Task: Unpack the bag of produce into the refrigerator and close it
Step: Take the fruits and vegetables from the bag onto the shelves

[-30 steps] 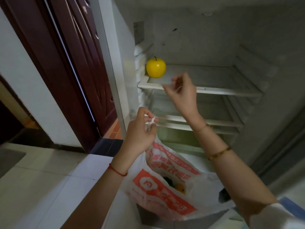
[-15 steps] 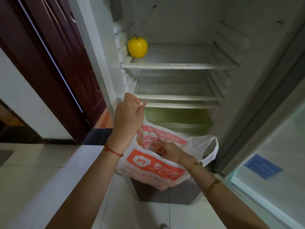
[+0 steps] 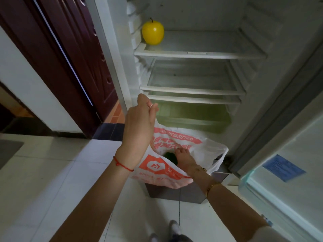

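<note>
Bag (image 3: 167, 165) of produce, white and orange plastic, now hanging low before the open refrigerator (image 3: 201, 55), pinched by one handle in the left hand (image 3: 139, 126); right hand (image 3: 184, 157), a second ago raised at the top shelf (image 3: 199, 54), now plunged inside beside something dark green (image 3: 170, 157), finger grip hidden, cannot tell. Yellow apple (image 3: 153, 32) already shelved, so second item likely next. Pale tiled floor (image 3: 52, 180) below, dark wooden door (image 3: 70, 49) to the left

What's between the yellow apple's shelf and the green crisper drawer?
In the head view, two more shelves, both bare, lie between the top shelf holding the yellow apple and the green crisper drawer. No produce sits there.
</note>
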Demonstrator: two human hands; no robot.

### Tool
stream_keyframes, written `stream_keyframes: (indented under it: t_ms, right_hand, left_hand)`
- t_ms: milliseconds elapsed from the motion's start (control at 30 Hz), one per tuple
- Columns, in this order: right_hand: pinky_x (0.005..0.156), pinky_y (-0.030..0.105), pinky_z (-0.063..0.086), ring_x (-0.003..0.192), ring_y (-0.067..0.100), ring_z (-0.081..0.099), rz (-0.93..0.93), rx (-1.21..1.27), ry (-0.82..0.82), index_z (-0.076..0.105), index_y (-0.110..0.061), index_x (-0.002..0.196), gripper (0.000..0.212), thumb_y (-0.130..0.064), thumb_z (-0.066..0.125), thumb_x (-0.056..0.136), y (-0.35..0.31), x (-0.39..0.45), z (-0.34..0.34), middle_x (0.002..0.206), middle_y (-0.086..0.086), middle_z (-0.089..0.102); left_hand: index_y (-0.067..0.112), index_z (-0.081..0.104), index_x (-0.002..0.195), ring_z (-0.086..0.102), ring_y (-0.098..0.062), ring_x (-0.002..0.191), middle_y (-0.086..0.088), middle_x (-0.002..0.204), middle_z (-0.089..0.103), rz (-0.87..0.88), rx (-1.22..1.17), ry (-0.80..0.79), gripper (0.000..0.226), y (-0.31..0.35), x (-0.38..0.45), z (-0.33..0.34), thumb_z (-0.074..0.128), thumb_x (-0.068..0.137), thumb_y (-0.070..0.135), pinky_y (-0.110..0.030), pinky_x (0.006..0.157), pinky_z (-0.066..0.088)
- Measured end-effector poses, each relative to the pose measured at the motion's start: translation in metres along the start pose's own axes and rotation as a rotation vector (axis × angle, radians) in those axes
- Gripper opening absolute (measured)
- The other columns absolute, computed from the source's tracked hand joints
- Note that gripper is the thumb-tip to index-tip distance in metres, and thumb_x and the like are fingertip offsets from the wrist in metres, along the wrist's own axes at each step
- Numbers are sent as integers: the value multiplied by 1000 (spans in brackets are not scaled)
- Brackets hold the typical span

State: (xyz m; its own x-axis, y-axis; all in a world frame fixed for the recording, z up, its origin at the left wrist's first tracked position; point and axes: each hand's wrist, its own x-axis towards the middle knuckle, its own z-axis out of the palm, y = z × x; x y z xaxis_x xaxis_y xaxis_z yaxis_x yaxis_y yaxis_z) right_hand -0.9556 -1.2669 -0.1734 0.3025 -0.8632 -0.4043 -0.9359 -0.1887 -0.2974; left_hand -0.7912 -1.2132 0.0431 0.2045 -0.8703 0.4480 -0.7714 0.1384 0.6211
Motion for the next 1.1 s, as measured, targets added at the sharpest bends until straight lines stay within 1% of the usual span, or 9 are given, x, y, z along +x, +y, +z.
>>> stream_keyframes:
  t_ms: [233, 400, 467, 567, 667, 767, 867, 967, 1100]
  right_hand:
    - [106, 45, 30, 122, 32, 41, -1, -142, 40, 40, -33, 138, 51, -36, 49, 88, 15, 0, 5, 134, 12, 47]
    - [104, 43, 34, 123, 32, 41, 90, -87, 26, 43, -19, 139, 54, -42, 37, 91, 29, 10, 14, 138, 14, 46]
    - [104, 40, 37, 122, 32, 42, 141, 56, 48, 36, -8, 142, 58, -37, 35, 92, 24, -1, 5, 140, 14, 42]
    - [99, 30, 43, 115, 26, 53, 162, 192, 80, 30, -5, 140, 50, -24, 44, 96, 16, -11, -10, 132, 10, 49]
    - [97, 27, 42, 111, 22, 54, 155, 289, 113, 37, -9, 135, 51, -22, 56, 90, 18, -8, -14, 129, 7, 52]
    - [93, 25, 45, 99, 17, 56, 133, 399, 139, 56, -13, 118, 28, -20, 57, 91, 21, -11, -21, 117, 2, 61]
    - [80, 18, 43, 94, 14, 56, 44, 448, 202, 62, -12, 117, 34, -21, 70, 85, 22, -14, -38, 107, -2, 63]
    - [74, 15, 47, 93, 15, 62, 22, 690, 277, 67, -9, 112, 37, -28, 75, 82, 21, -16, -57, 103, 0, 68]
    - [77, 28, 55, 92, 21, 65, -28, 1121, 255, 68, -5, 109, 23, -19, 64, 91, 9, -28, -91, 99, 10, 68]
  left_hand:
    - [17, 42, 97, 55, -18, 41, -8, 61, 59, 16, -104, -35, 16, -7, -12, 6, 45, 104, 31, -46, 42, 49]
    - [19, 43, 97, 53, -3, 47, -3, 93, 71, -17, -196, -78, 12, -11, -17, 7, 48, 103, 28, -11, 43, 39]
    - [19, 43, 98, 61, -10, 48, -3, 121, 69, -38, -237, -94, 11, -11, -18, 7, 48, 102, 26, -13, 43, 41]
    - [19, 46, 104, 71, -22, 63, -2, 133, 63, -61, -256, -118, 6, -11, -19, 7, 49, 102, 23, -13, 48, 46]
    - [14, 50, 114, 68, -17, 53, -4, 135, 62, -78, -249, -119, 15, -11, -18, 7, 49, 102, 24, -18, 50, 51]
    - [13, 51, 115, 58, -10, 38, -4, 135, 61, -96, -278, -110, 16, -11, -14, 7, 50, 102, 23, -16, 41, 45]
    - [12, 50, 113, 55, -14, 34, -1, 136, 61, -112, -328, -106, 15, -11, -9, 8, 50, 102, 21, -16, 38, 43]
    - [12, 49, 110, 55, -15, 34, -1, 131, 64, -98, -370, -99, 11, -12, -3, 10, 50, 102, 19, -19, 38, 43]
    - [15, 49, 105, 53, -11, 38, 4, 128, 67, -73, -427, -91, 4, -11, 8, 14, 50, 101, 17, -26, 43, 46]
